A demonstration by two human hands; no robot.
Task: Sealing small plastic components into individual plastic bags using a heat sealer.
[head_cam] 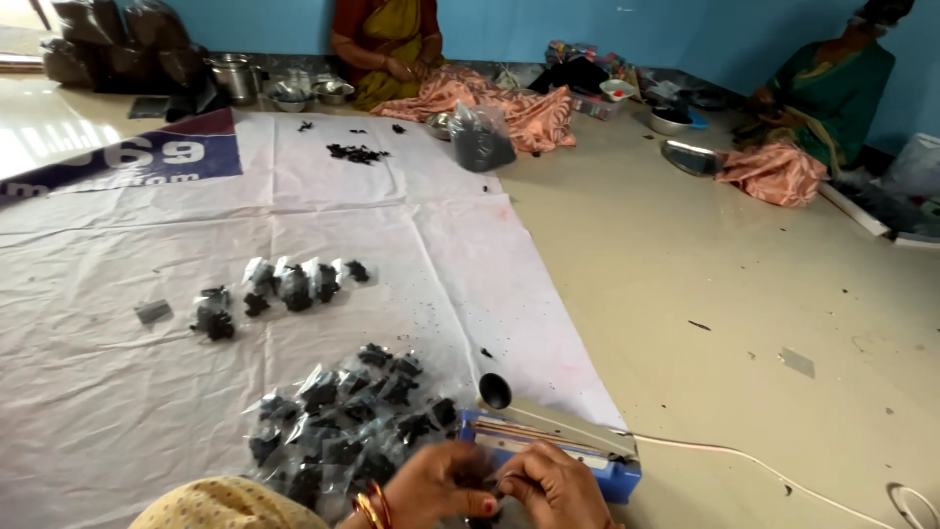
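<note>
At the near edge of the floor, the person's left hand (441,485) and right hand (555,487) sit close together, fingertips meeting just in front of a blue heat sealer (553,438). They pinch something small between them, probably one of the clear packets, though the fingers hide it and I cannot tell for sure. The sealer's pale arm is raised, its black knob (494,391) at the left end, and a thin cord (744,460) trails off to the right across the tan floor.

Just left of the hands lies a heap of small clear packets (343,426) filled with dark bits, resting on a white sheet (117,392). Farther out on the sheet, a short row of packets (284,289) lies apart from the heap, and beyond that a loose scatter of dark material (355,153). At the far wall a seated person (387,49) works beside steel bowls (304,93), and another seated person (832,83) sits at the far right.
</note>
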